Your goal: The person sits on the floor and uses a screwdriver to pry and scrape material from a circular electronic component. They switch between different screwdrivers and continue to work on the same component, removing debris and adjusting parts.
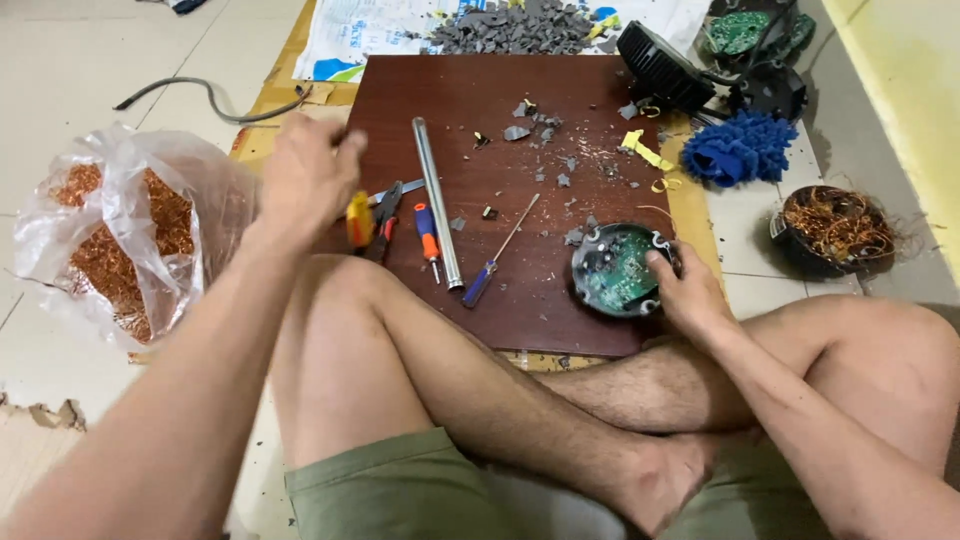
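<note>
**Round board under my right hand, left hand by the tools**

My right hand (690, 295) grips the round circuit board housing (620, 270), lying flat, green face up, at the brown board's (480, 100) right edge. My left hand (305, 175) hovers curled, blurred; whether it holds anything I cannot tell. Left sits a clear bag of copper wire (120, 240); ahead, a white-and-blue printed sheet (360, 30).

One head-worn view looks steeply down and forward from close above the seated person's crossed legs; the brown board (500, 180) fills mid-frame
</note>
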